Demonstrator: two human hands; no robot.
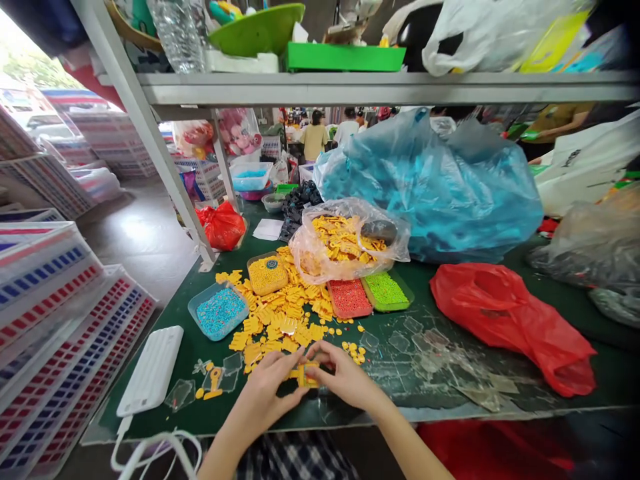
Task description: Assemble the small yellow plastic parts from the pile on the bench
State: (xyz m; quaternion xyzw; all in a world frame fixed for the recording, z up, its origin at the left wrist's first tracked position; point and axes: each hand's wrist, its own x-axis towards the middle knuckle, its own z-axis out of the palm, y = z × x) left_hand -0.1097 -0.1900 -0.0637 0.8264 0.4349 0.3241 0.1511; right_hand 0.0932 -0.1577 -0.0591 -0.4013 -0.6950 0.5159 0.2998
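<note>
Near the table's front edge, both hands meet on a small yellow plastic part (309, 375) with a boxy frame shape. My left hand (270, 395) is closed on its left side, fingertips over the top and thumb below. From the right, my right hand (345, 379) pinches the same part between thumb and fingers; its fingers partly cover it. Just beyond lies a spread of flat yellow plastic pieces (275, 321). Small round yellow discs (354, 352) lie right of the hands. Open tubs of blue beads (220, 312), yellow beads (268, 273), red beads (349, 298) and green beads (387, 291) stand behind.
A clear bag of yellow pieces (350, 240) sits behind the tubs, before a large blue bag (430, 187). At right lies a red plastic bag (510, 320). A white power bank (151, 371) with a cable is at left. A metal shelf (350, 90) spans overhead.
</note>
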